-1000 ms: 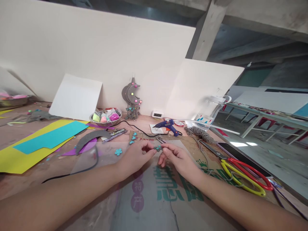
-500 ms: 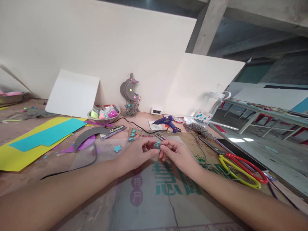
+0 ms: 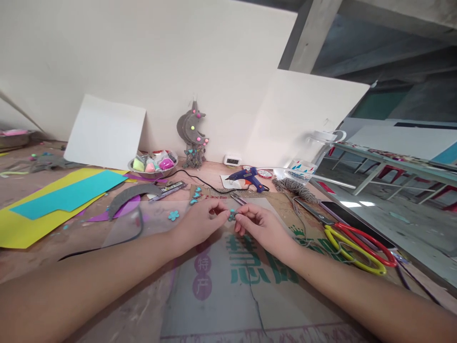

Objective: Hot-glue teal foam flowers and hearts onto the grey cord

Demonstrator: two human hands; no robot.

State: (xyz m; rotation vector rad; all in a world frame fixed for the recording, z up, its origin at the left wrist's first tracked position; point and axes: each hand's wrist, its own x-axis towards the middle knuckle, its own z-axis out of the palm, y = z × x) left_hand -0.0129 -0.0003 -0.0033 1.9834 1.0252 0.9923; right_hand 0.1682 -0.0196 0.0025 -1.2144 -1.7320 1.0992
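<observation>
My left hand [image 3: 203, 220] and my right hand [image 3: 257, 226] meet over a sheet of printed cardboard [image 3: 228, 281], fingertips pinched together on a small teal and grey foam piece [image 3: 232, 215]. Both hands are closed on it, a little above the cardboard. A teal foam flower [image 3: 173, 216] lies on a clear plastic sheet just left of my left hand. Several small teal hearts [image 3: 196, 195] lie beyond my fingers, next to tweezers [image 3: 237, 198].
Yellow and red scissors [image 3: 357, 245] and a phone [image 3: 352, 221] lie at right. A blue glue gun [image 3: 249, 177], yarn [image 3: 295, 188], a bowl of clay [image 3: 153, 165] and a grey moon ornament [image 3: 193, 133] stand behind. Yellow and teal foam sheets [image 3: 60, 200] lie left.
My hands have come a little closer together on the small piece. The view has tilted slightly, so everything sits a bit higher in frame.
</observation>
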